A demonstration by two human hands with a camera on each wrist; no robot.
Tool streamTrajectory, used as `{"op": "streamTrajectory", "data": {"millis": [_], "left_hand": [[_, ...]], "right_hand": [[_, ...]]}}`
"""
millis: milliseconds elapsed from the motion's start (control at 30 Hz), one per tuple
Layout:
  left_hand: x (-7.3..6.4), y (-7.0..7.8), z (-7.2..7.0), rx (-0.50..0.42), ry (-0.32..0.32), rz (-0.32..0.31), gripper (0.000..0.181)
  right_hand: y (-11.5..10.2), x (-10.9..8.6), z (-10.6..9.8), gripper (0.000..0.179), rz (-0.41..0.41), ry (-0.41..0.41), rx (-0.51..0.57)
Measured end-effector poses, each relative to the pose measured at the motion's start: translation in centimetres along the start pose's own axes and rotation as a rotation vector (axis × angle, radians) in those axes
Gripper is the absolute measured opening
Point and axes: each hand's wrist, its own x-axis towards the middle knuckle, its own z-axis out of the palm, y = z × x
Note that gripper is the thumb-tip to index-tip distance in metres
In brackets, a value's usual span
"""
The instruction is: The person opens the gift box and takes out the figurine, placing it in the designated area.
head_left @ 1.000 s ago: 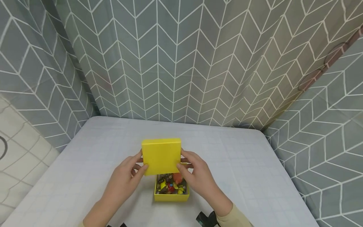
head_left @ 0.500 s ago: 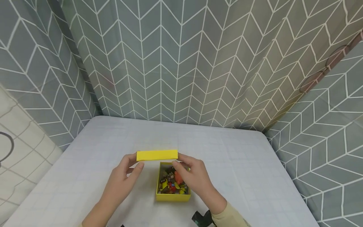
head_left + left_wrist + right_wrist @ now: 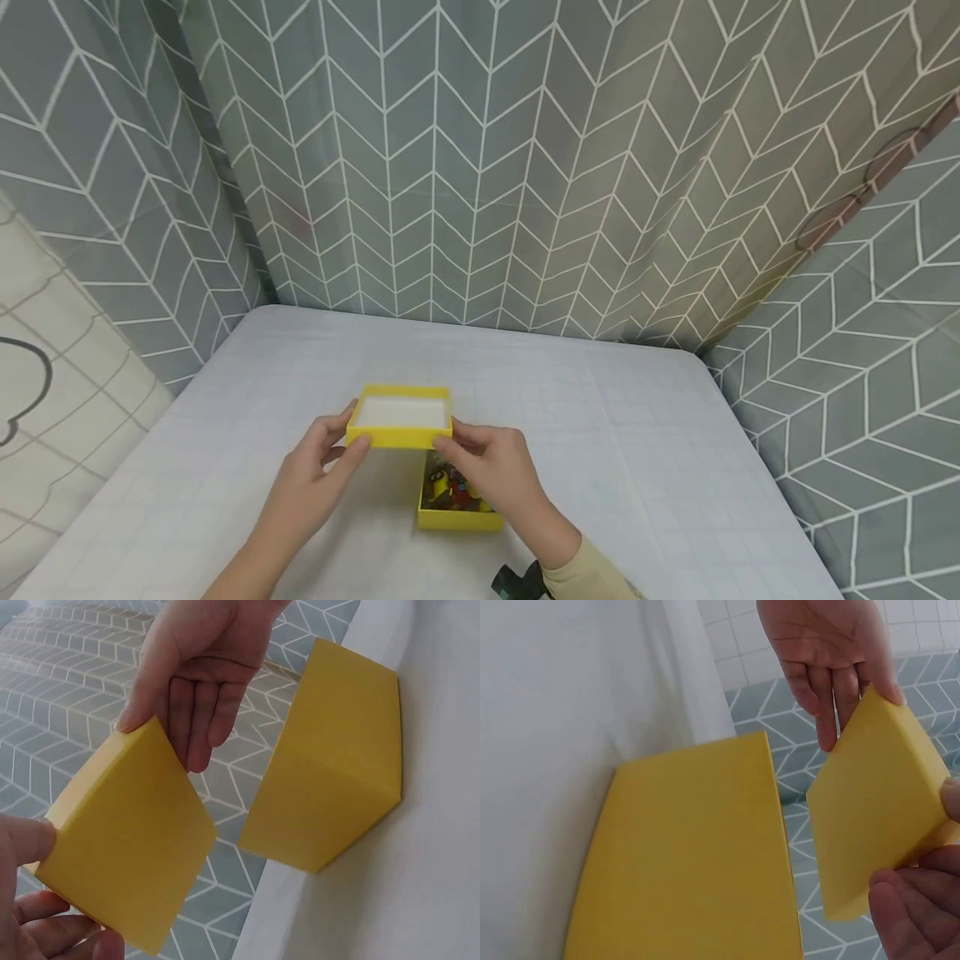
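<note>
A yellow box lid (image 3: 400, 437) with a white inside (image 3: 401, 412) is held up in the head view, its hollow side facing up. My left hand (image 3: 303, 492) pinches its left end between thumb and fingers. At the right end my right hand (image 3: 498, 475) grips it the same way. Behind and below the lid, on the table, stands a yellow box (image 3: 460, 520) full of small colourful toy figures (image 3: 450, 487), partly hidden by the lid and right hand. Both wrist views show the lid's plain yellow outer face (image 3: 135, 832) between the hands and the box's outer wall (image 3: 690, 847) beside it.
A white cloth covers the table (image 3: 622, 467). A dark object (image 3: 517, 582) shows by the right sleeve at the front. Grey curtains (image 3: 480, 167) with white chevron lines hang behind and along the sides, with a pale checked cloth (image 3: 60, 400) at far left.
The lid has tilted from its flat outer face showing, through edge-on, to its white inside showing. Both hands have turned it while shifting slightly left.
</note>
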Motion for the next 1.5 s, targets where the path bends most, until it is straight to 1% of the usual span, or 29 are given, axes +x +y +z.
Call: {"op": "streamTrajectory", "data": {"millis": [100,233,333,433,500,600,700,800,900,1033,1167,1267,1400,1433,1500], "left_hand": [[-0.3,-0.5,-0.6,0.027,0.012,-0.038,0.051],[-1.0,-1.1,-2.0,0.065,0.021,-0.12,0.059],[-1.4,-1.4,-3.1,0.088,0.013,-0.18,0.063],[-1.7,-1.8,-4.0,0.101,0.01,-0.214,0.064],[-1.9,-2.2,-4.6,0.104,0.007,-0.229,0.064],[-2.2,-2.7,-5.6,0.104,0.003,-0.241,0.062],[-2.9,-3.1,-6.5,0.092,0.0,-0.27,0.063],[-3.7,-3.7,-7.4,0.092,0.005,-0.305,0.065],[-4.2,-4.4,-8.2,0.123,0.019,-0.324,0.065],[-4.4,-5.3,-8.8,0.145,0.031,-0.341,0.066],[-5.0,-6.4,-9.4,0.155,0.033,-0.333,0.063],[-5.4,-7.3,-10.3,0.202,0.006,-0.33,0.062],[-5.6,-8.4,-12.0,0.268,-0.065,-0.371,0.068],[-5.6,-8.6,-12.3,0.271,-0.084,-0.385,0.07],[-5.7,-9.1,-12.8,0.264,-0.109,-0.395,0.072]], "right_hand": [[-0.1,0.1,0.7,0.05,-0.009,-0.019,0.004],[-0.2,0.1,1.8,0.043,-0.044,-0.048,-0.009],[-0.5,0.2,2.7,0.039,-0.071,-0.068,-0.049],[-1.0,0.3,3.6,0.039,-0.089,-0.081,-0.122],[-1.4,0.4,4.1,0.04,-0.109,-0.082,-0.166],[-1.7,0.4,5.0,0.038,-0.167,-0.064,-0.216],[-2.0,0.4,6.0,0.037,-0.226,-0.079,-0.276],[-2.5,0.3,7.0,0.038,-0.251,-0.122,-0.326],[-3.0,0.1,8.0,0.034,-0.276,-0.133,-0.342],[-3.4,-0.1,9.0,0.021,-0.313,-0.095,-0.397],[-3.5,-0.2,10.2,0.017,-0.333,-0.088,-0.432],[-3.5,-0.3,11.2,0.015,-0.337,-0.103,-0.413],[-3.3,-0.3,12.7,0.005,-0.334,-0.136,-0.408],[-3.3,-0.3,13.0,0.006,-0.33,-0.142,-0.413],[-3.2,-0.3,13.6,0.006,-0.321,-0.148,-0.426]]}}
